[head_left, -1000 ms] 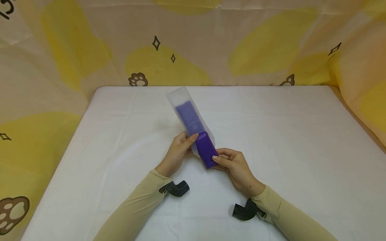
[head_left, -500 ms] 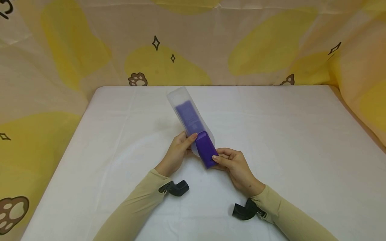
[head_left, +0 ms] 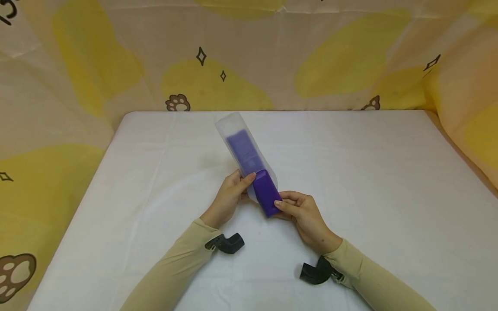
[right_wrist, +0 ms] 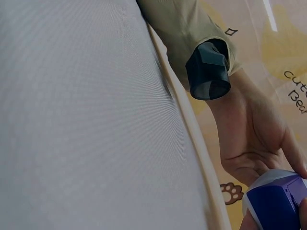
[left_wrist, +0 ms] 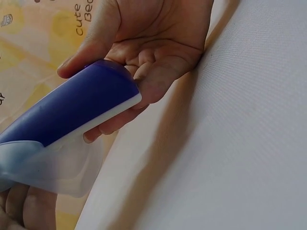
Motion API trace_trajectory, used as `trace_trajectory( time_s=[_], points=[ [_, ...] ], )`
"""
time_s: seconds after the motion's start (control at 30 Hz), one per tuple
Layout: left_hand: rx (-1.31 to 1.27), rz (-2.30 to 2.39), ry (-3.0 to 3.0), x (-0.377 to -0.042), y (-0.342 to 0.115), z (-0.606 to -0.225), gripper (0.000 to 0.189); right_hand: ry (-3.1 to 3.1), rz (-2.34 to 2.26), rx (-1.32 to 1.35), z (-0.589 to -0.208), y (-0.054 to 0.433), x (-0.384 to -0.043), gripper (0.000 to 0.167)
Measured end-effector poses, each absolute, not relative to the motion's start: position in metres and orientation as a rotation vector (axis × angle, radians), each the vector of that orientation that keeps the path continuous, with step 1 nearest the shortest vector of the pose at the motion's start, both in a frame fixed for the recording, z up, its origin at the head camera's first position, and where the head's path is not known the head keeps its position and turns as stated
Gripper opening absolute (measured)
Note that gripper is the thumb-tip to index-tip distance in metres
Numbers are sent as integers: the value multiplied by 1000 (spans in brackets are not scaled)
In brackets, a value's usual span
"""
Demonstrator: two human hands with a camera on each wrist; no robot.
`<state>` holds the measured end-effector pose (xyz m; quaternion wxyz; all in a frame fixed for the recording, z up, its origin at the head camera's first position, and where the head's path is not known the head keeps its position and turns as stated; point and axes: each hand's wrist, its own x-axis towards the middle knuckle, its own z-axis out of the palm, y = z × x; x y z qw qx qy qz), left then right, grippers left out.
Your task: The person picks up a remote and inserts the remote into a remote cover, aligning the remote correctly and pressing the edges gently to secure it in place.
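Observation:
A long translucent plastic case slants over the middle of the table in the head view. A flat purple object sticks out of its near end, and the rest shows through the clear walls. My left hand grips the case near its mouth, thumb on top where purple and clear meet. The purple object's near end is pinched between thumb and fingers of my right hand. In the left wrist view, a white edge runs under the purple body. Its squared end shows low in the right wrist view.
White cloth covers the table. A yellow patterned curtain hangs behind it and along both sides. Black wrist-worn devices jut from both sleeves, close over the tabletop.

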<state>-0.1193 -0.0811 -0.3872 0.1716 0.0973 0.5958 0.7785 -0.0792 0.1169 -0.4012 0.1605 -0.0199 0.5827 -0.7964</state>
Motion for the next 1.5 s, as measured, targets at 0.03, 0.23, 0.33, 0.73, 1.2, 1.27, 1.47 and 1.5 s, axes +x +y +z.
trace_trajectory(
  time_s=[0.03,0.23,0.33,0.73,1.2,1.27,1.47,1.5],
  points=[
    [271,2211,1690,-119,-81,-387,41,1661,-2277,-58,-401,117,-79,29],
    [256,2208,1686,-120,-81,-389,40,1666,-2270,-38,-402,116,-79,31],
    [258,2206,1688,-120,-81,-390,40,1667,-2266,-33,-402,116,-79,32],
    [252,2196,1700,-119,-81,-390,40,1664,-2271,-29,-404,116,-79,29],
    [275,2221,1686,-117,-79,-390,41,1667,-2280,-29,-406,116,-79,26],
    [276,2218,1694,-117,-79,-390,41,1669,-2280,-28,-407,116,-79,27],
    [263,2209,1711,-117,-79,-390,40,1677,-2277,-22,-407,116,-78,28],
    [255,2210,1712,-117,-79,-390,40,1680,-2276,-22,-407,116,-78,28]
  ],
)
